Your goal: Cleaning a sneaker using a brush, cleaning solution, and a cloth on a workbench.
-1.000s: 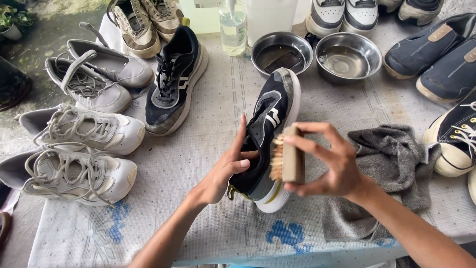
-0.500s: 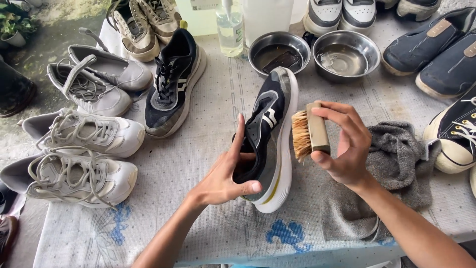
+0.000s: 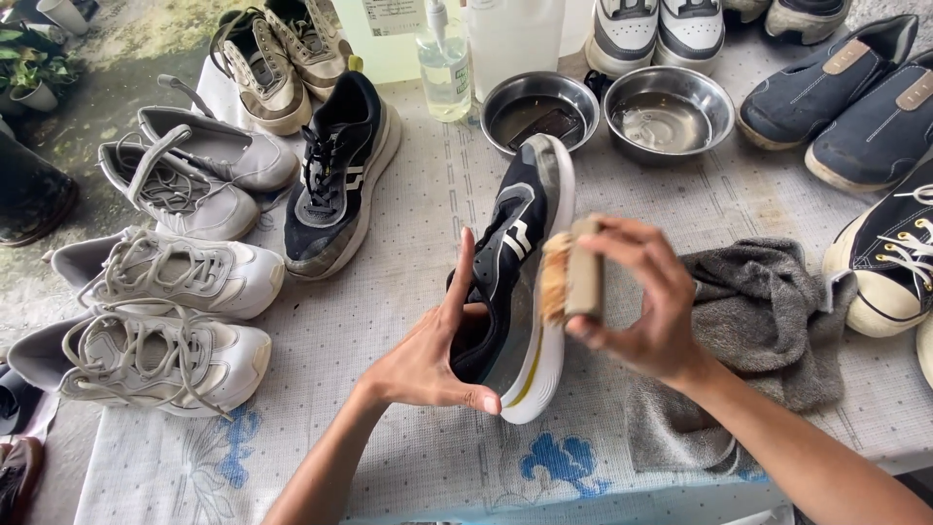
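My left hand [image 3: 432, 355] grips the heel end of a black sneaker [image 3: 513, 233] with white stripes and a pale sole, tipped on its side on the table. My right hand [image 3: 641, 306] holds a wooden brush [image 3: 573, 282] with tan bristles, pressed against the sneaker's sole edge near the middle. The brush is a little blurred.
The matching black sneaker [image 3: 340, 170] lies to the left, beside several white and grey sneakers [image 3: 165, 282]. Two steel bowls [image 3: 666, 112] and a pump bottle [image 3: 442, 58] stand behind. A grey towel [image 3: 758, 321] lies at right, with navy shoes [image 3: 855, 92] beyond it.
The brush swung out to the right off the shoe, then came back against the sole edge. The sneaker has tipped further onto its side in my left hand.
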